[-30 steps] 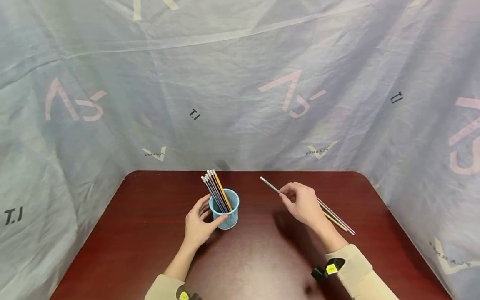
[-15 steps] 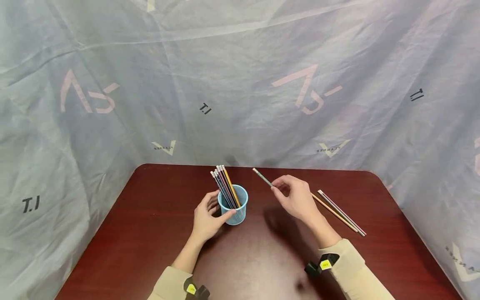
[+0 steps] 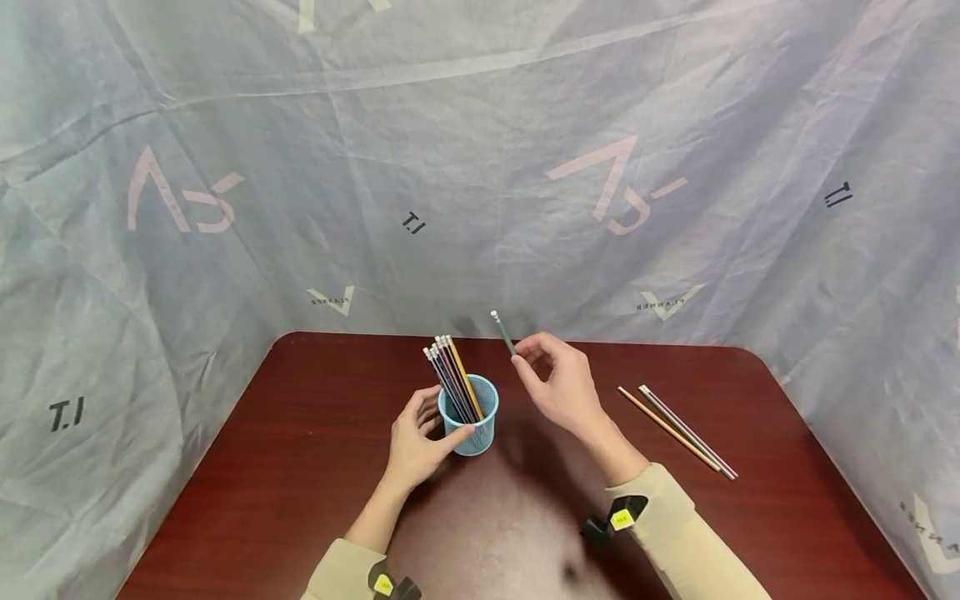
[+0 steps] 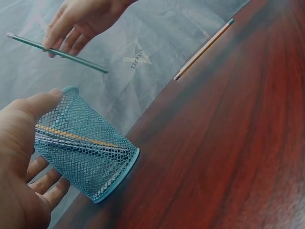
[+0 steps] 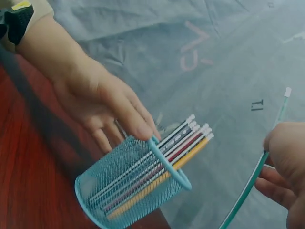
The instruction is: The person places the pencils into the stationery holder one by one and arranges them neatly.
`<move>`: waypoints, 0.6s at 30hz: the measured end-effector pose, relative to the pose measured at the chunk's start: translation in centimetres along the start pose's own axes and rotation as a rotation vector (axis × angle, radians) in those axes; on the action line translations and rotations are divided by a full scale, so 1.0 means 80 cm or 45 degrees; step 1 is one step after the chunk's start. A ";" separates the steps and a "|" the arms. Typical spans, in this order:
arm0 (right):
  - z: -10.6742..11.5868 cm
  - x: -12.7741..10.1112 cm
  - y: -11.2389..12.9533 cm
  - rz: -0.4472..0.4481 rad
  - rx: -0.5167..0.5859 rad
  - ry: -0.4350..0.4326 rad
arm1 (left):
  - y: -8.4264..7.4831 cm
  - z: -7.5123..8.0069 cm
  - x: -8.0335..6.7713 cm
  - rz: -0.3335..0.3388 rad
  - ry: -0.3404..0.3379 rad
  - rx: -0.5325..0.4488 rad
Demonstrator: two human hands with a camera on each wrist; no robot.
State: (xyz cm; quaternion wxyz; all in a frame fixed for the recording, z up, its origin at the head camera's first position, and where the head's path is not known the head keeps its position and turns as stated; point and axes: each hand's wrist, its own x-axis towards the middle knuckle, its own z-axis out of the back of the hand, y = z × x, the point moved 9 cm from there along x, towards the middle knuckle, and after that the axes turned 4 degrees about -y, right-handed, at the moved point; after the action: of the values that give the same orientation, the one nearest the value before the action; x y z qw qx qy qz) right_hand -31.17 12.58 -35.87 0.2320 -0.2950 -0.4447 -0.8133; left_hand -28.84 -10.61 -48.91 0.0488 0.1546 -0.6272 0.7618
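Observation:
A light blue mesh pencil cup (image 3: 482, 435) stands on the table with several eraser-topped pencils (image 5: 183, 143) leaning inside it. My left hand (image 3: 415, 447) holds the cup from its left side, thumb at the near rim and fingers round the far side. To the right of the cup and above the table, my right hand (image 3: 561, 385) pinches a green pencil (image 3: 504, 335) between thumb and fingers. Its white eraser end points up, and the left wrist view shows its lower end (image 4: 95, 67) hanging free, apart from the cup.
On the right of the dark red wooden table (image 3: 315, 475) lie a yellow pencil (image 3: 667, 427) and silvery pencils (image 3: 690, 432), close together. Grey printed cloth (image 3: 480, 167) hangs behind the table and along both sides.
My right hand has moved left towards the cup, tilting the green pencil more upright and uncovering the loose pencils. My left hand keeps its hold on the cup; the head view has shifted slightly.

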 end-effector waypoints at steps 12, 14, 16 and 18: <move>-0.024 0.021 0.025 0.011 0.167 -0.064 | 0.001 0.002 -0.001 0.005 0.002 -0.016; -0.030 0.021 0.026 0.013 0.178 -0.049 | 0.000 0.000 -0.001 -0.006 0.007 -0.010; -0.039 0.020 0.026 0.009 0.180 -0.021 | -0.001 -0.001 -0.001 -0.020 0.006 -0.006; -0.049 0.019 0.025 0.004 0.178 0.015 | -0.001 -0.001 0.000 -0.023 0.003 -0.008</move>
State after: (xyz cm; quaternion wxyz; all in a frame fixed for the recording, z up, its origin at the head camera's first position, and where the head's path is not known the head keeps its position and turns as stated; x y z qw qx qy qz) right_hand -32.02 8.02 -35.34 0.2560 -0.2741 -0.4985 -0.7815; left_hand -28.81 -10.55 -48.84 0.0569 0.1590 -0.6282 0.7595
